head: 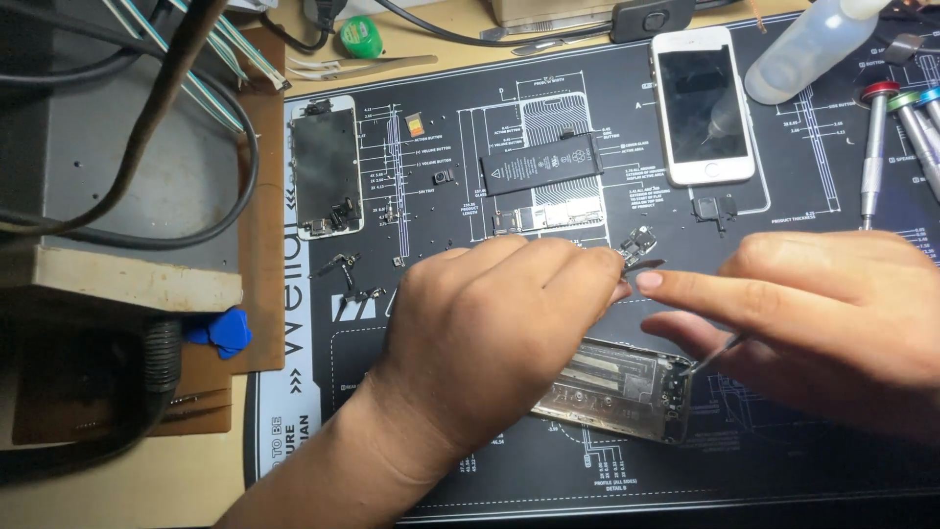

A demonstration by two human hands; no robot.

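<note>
The left hand (pixel 490 323) has its fingers closed on a small flex part (pixel 641 263) above the open phone chassis (pixel 617 392), the right hand (pixel 813 304) grips tweezers (pixel 713 357) at its corner; seating likely needs fine alignment.

You had a dark repair mat (pixel 548 127) printed with white diagrams spread across the bench. On its left part lay a detached phone screen assembly (pixel 326 168), and a black battery (pixel 540 164) sat near the middle above a logic board (pixel 546 217). A white smartphone (pixel 702 106) rested face up farther right, just beside a clear plastic bottle (pixel 808 47). Precision screwdrivers (pixel 874 147) lined the right edge. Blue picks (pixel 223 331) lay off the mat's left side, and a green roll (pixel 360 36) sat at the top.
</note>
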